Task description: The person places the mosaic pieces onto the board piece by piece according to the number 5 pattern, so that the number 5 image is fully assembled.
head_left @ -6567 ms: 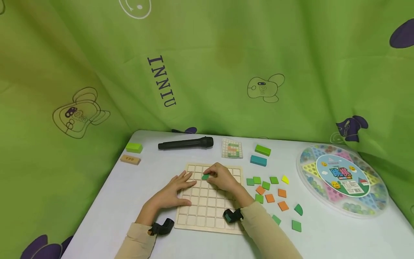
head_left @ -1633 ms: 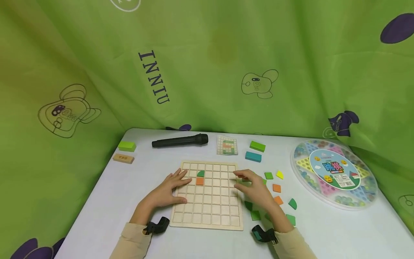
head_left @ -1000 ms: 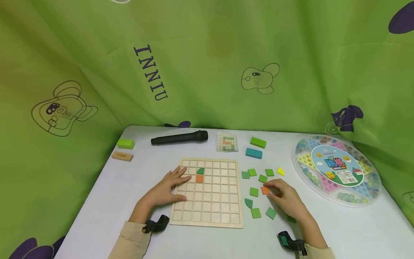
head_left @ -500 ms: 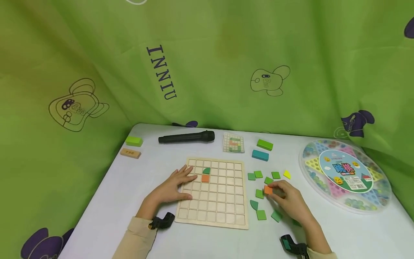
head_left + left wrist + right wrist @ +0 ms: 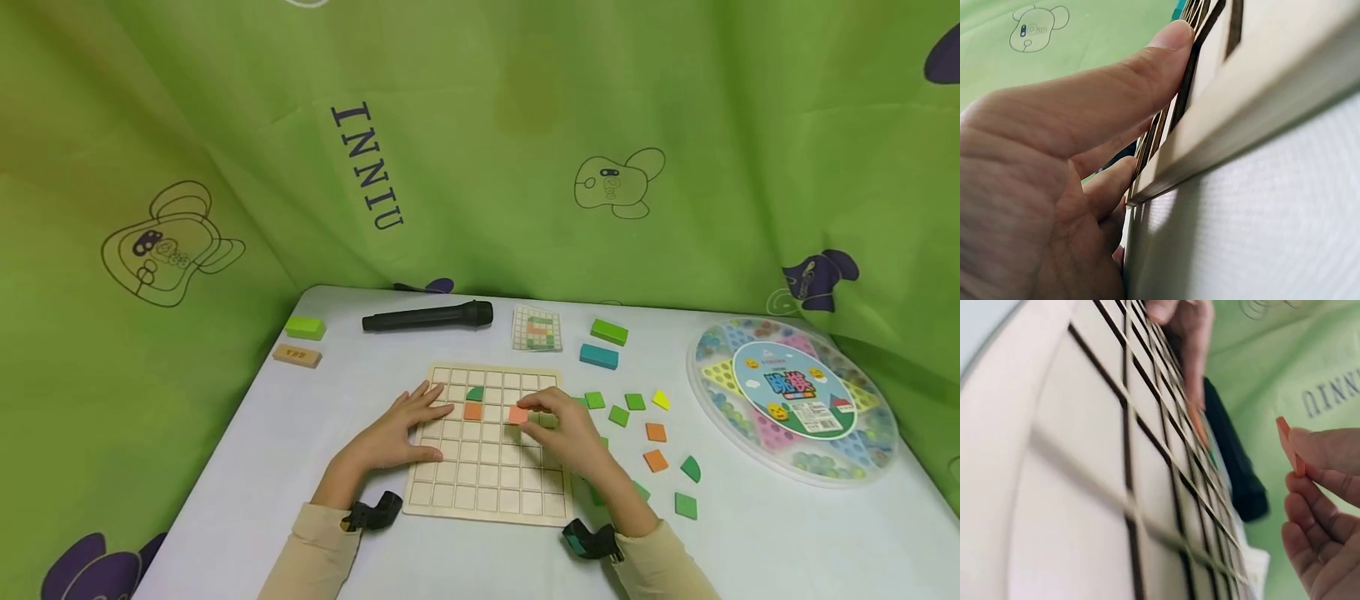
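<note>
A wooden grid board [image 5: 487, 498] lies on the table in front of me. My left hand [image 5: 393, 435] rests on its left edge with fingers spread; in the left wrist view the thumb [image 5: 1160, 59] lies on the board's rim. Between thumb and fingers my right hand [image 5: 573, 433] pinches an orange square tile [image 5: 517, 415], held over the right half of the board. The right wrist view shows that tile [image 5: 1290, 447] edge-on, above the grid. Another orange tile [image 5: 473, 411] sits in a cell, directly below a green quarter-round tile [image 5: 476, 393].
Right of the board lie loose green tiles [image 5: 686, 505], orange tiles [image 5: 656, 460] and a yellow tile [image 5: 661, 400]. A pattern card [image 5: 537, 330], microphone [image 5: 427, 317] and coloured blocks [image 5: 598, 357] stand at the back. A round marble-game box [image 5: 795, 400] is far right.
My right hand has picked up an orange tile from the loose pieces and carried it left over the board. Earlier, the green quarter-round and first orange tile were set in the grid. The left hand stays.
</note>
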Tool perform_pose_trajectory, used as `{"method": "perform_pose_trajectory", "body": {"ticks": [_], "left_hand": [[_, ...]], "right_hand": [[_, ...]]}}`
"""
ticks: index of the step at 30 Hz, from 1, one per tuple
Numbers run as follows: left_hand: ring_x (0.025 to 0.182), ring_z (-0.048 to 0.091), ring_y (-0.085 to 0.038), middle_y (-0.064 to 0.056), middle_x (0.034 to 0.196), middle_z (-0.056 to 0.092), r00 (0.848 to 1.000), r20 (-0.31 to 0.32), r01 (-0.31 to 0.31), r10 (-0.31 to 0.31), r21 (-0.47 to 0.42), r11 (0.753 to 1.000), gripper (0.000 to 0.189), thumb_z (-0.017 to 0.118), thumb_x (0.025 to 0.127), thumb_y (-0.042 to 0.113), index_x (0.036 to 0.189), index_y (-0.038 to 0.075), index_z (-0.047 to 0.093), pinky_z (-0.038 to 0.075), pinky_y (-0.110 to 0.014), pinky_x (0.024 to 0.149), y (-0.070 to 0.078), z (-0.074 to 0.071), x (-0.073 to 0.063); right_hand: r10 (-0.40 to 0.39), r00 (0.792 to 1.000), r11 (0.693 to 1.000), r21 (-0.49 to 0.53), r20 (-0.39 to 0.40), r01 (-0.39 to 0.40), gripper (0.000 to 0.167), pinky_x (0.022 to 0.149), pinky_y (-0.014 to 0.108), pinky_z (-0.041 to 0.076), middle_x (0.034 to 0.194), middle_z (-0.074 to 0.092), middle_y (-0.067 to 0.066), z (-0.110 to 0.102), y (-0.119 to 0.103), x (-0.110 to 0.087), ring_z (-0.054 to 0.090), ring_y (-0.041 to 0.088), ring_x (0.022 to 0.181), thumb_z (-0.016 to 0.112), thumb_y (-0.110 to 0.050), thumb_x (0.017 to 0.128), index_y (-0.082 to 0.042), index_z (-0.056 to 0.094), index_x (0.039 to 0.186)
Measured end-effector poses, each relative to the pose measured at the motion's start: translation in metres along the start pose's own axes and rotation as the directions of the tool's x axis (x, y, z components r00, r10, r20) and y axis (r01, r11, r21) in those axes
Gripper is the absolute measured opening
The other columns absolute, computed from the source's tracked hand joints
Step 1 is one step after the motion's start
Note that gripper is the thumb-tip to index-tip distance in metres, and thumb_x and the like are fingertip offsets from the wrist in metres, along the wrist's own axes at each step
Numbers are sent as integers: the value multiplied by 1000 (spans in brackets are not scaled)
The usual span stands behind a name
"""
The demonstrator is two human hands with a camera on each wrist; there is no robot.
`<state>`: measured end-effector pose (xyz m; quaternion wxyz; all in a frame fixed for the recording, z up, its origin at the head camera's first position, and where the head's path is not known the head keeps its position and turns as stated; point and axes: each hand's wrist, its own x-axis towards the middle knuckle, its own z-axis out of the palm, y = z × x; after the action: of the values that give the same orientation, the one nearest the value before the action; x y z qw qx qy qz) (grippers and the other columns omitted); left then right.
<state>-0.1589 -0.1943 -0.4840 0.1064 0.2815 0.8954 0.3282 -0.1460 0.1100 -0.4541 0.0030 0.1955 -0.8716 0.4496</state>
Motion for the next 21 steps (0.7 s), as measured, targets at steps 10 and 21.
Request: {"method": "perform_pose_trajectory", "body": {"ticks": [10,21], "left_hand": [[147,8,-34,-12,157,22,1000,3,5,-5,1,1000,75,75,76,42,140,13,48,6,-57,117,0,1,1],[147,8,-33,-11,157,22,1000,2,14,-14,6,1000,75,76,76,42,140,14,48,6,-57,117,0,1,0]], "right_hand": [[53,987,998,7,151,-55,24,89,37,52,107,65,-1,44,-11,30,62,18,102,72,-18,84,-13,69,107],[-8,978,995,-93,207,28,22,84,31,52,98,61,0,63,-10,33,59,14,93,74,-14,81,-10,68,102]]}}
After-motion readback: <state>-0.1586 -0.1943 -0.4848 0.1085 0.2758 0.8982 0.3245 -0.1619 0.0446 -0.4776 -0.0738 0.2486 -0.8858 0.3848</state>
